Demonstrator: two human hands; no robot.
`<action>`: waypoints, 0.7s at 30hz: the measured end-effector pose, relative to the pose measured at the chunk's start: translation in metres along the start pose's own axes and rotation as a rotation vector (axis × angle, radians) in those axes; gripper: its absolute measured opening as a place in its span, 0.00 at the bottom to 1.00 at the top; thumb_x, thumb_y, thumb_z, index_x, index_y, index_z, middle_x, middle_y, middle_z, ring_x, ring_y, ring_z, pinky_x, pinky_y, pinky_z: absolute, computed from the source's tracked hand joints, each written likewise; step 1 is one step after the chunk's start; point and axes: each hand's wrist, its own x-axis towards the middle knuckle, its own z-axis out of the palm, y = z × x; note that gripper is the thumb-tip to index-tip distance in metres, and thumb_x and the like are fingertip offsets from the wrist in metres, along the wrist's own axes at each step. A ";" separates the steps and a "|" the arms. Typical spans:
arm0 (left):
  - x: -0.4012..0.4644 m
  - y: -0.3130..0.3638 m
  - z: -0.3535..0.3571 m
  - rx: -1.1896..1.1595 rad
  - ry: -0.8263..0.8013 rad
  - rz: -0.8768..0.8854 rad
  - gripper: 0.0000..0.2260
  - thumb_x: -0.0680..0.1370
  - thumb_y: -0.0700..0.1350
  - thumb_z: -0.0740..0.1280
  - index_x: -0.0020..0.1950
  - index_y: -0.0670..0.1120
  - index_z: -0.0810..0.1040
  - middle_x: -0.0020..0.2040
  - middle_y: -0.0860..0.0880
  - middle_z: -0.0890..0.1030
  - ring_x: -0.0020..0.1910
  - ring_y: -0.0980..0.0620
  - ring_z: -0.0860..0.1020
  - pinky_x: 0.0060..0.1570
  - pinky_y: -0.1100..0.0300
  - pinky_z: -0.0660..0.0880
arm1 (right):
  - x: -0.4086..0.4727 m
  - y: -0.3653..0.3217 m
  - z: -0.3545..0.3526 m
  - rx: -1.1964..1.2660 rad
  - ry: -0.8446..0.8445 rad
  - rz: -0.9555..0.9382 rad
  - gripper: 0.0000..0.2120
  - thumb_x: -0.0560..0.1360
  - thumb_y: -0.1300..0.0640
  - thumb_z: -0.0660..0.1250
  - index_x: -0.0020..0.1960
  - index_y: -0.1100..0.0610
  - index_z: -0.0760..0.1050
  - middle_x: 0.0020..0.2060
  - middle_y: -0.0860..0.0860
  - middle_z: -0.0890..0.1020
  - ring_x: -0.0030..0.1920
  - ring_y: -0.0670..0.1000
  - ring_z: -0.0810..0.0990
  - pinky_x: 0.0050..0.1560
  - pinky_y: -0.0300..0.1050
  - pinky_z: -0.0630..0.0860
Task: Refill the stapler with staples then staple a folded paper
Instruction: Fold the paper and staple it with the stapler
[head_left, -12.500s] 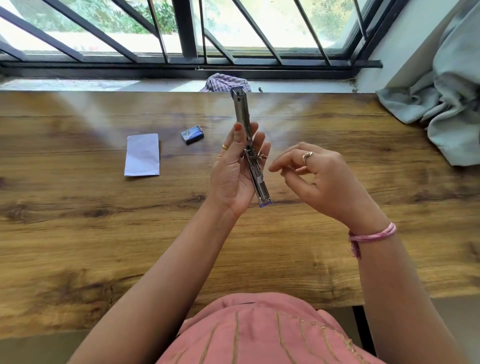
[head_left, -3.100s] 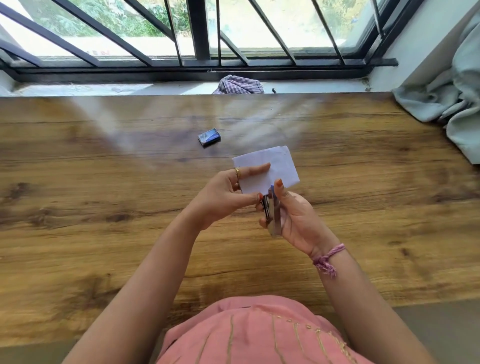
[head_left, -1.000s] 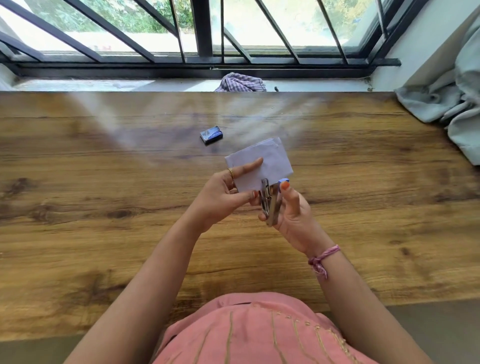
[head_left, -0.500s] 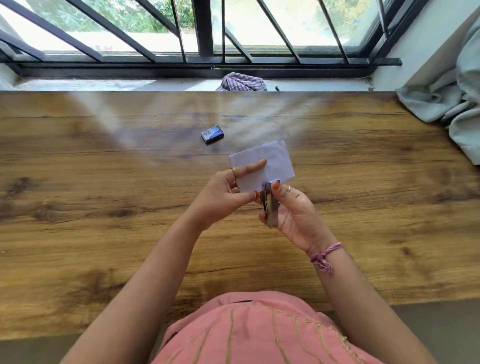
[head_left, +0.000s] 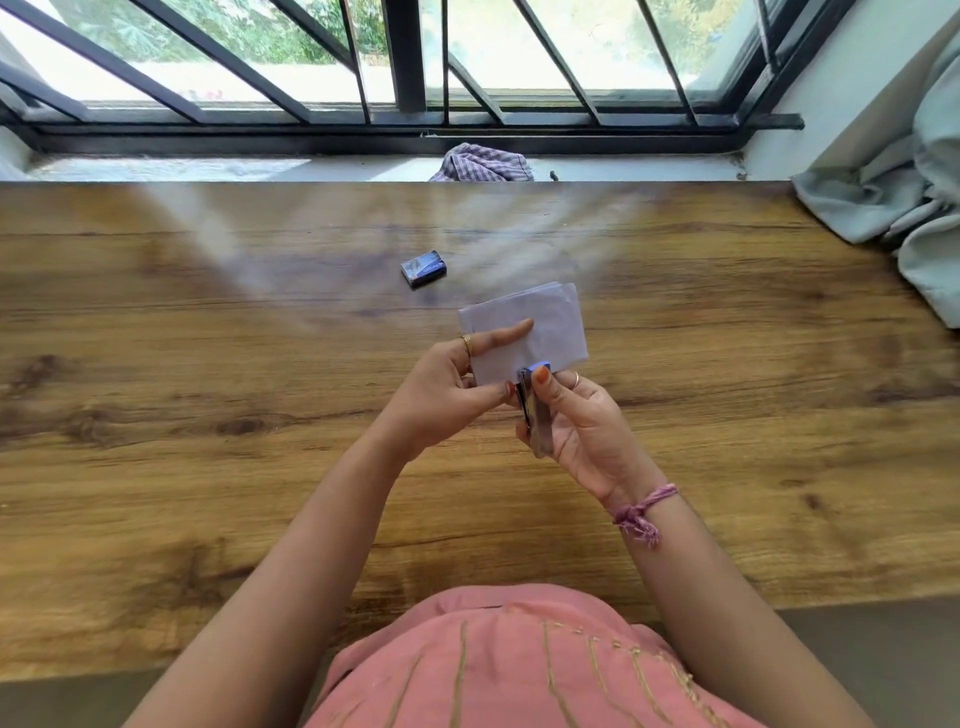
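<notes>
My left hand (head_left: 447, 387) pinches a white folded paper (head_left: 540, 322) by its lower left corner, holding it above the wooden table (head_left: 208, 467). A small metal stapler (head_left: 535, 415) with a blue tip stands upright in my right hand (head_left: 582, 421), its jaws closed over the paper's lower edge. My right thumb presses on the stapler's top end. Farther back on the table lies the small blue staple box (head_left: 423, 267), shut and apart from both hands.
A checked cloth (head_left: 483, 163) lies on the window sill beyond the table's far edge. A grey curtain (head_left: 904, 182) drapes over the table's far right corner. Black window bars (head_left: 405, 57) stand behind the sill.
One second ago the stapler's jaws stood apart around the paper's edge; now they are pressed together. Both hands have stayed in almost the same place.
</notes>
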 end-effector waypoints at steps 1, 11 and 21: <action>0.000 0.000 0.000 -0.002 0.000 0.001 0.26 0.75 0.29 0.67 0.66 0.52 0.74 0.57 0.48 0.81 0.52 0.53 0.81 0.54 0.60 0.78 | 0.000 0.001 0.000 0.003 0.005 -0.002 0.04 0.66 0.53 0.73 0.38 0.53 0.83 0.39 0.52 0.84 0.40 0.48 0.80 0.38 0.43 0.76; 0.003 -0.005 -0.002 -0.047 0.009 0.009 0.24 0.73 0.36 0.70 0.64 0.57 0.76 0.57 0.51 0.83 0.55 0.46 0.81 0.55 0.55 0.78 | 0.004 -0.001 0.003 0.037 0.015 -0.008 0.04 0.68 0.56 0.71 0.37 0.54 0.83 0.37 0.50 0.84 0.37 0.47 0.79 0.38 0.43 0.75; 0.005 -0.009 0.019 -0.270 0.094 0.038 0.26 0.70 0.40 0.75 0.66 0.54 0.76 0.60 0.45 0.81 0.58 0.48 0.80 0.57 0.55 0.76 | 0.015 -0.005 -0.001 0.064 0.081 -0.051 0.07 0.66 0.62 0.69 0.45 0.59 0.81 0.38 0.49 0.85 0.37 0.46 0.80 0.39 0.41 0.77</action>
